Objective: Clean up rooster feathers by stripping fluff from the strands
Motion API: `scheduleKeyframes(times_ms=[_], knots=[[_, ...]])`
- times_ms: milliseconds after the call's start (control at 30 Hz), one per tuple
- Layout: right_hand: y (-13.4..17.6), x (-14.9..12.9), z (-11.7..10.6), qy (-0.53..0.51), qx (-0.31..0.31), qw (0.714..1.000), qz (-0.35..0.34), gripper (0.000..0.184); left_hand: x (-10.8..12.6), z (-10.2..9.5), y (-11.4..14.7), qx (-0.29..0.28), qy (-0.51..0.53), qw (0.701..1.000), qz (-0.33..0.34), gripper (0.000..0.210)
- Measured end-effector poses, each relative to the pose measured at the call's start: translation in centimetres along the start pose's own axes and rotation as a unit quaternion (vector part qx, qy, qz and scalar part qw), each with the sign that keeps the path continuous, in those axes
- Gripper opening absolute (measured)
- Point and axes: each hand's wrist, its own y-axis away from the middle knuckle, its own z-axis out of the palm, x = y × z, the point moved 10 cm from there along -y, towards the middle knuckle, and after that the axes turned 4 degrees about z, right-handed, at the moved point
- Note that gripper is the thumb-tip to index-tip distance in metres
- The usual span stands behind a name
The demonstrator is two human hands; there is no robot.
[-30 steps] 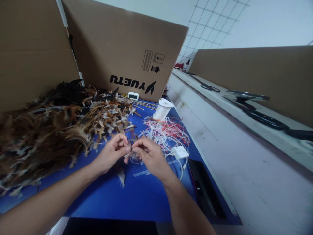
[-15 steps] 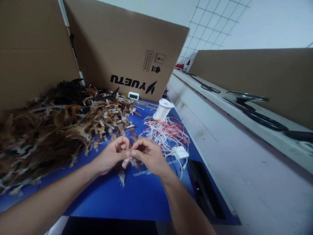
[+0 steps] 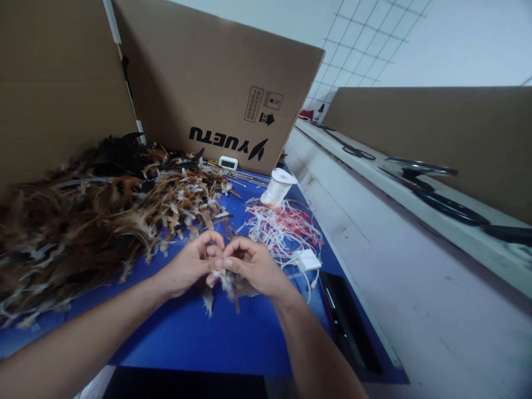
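Note:
Over the front of the blue table, my left hand [image 3: 197,266] and my right hand [image 3: 253,266] meet thumb to thumb. Both are pinched closed on small brown and white feathers [image 3: 228,284], whose fluffy ends hang below the fingers. Another pale feather tip [image 3: 208,303] shows under my left hand. Whether a thread runs between the fingertips is too small to tell. A large heap of brown, black and white feathers [image 3: 124,216] spreads to the left of my hands.
A white spool [image 3: 277,187] stands beside tangled red and white strips [image 3: 286,224]. Nearer lie a white adapter with cable [image 3: 306,259] and a black glossy device [image 3: 347,321]. A small digital display [image 3: 228,163] sits before the cardboard box [image 3: 216,83]. Scissors [image 3: 357,151] rest on the right ledge.
More of the feather fluff shows below my fingertips, and the hanging feathers have shifted slightly. Both hands stay together in nearly the same place.

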Motion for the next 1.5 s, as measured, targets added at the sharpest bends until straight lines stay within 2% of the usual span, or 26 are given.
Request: scheduleKeyframes(times_ms=[133,700,1133,1500], knots=[[0.0,-0.1,0.0,-0.003,-0.004,1.0,-0.012,0.024,-0.1,0.0,0.0,0.008,0.003,1.0,-0.009,0.03],[-0.1,1.0,-0.1,-0.058,0.033,0.997,0.041,0.033,-0.1,-1.2,-0.2,0.064,0.013,0.998,-0.012,0.029],[-0.1,0.6,-0.8,0.009,0.073,0.997,0.012,0.03,-0.1,-2.1,-0.2,0.093,-0.024,0.995,0.001,0.024],[-0.1,0.6,-0.5,-0.022,0.066,0.997,0.017,0.029,0.7,-2.4,-0.1,0.099,-0.082,0.991,0.049,0.02]])
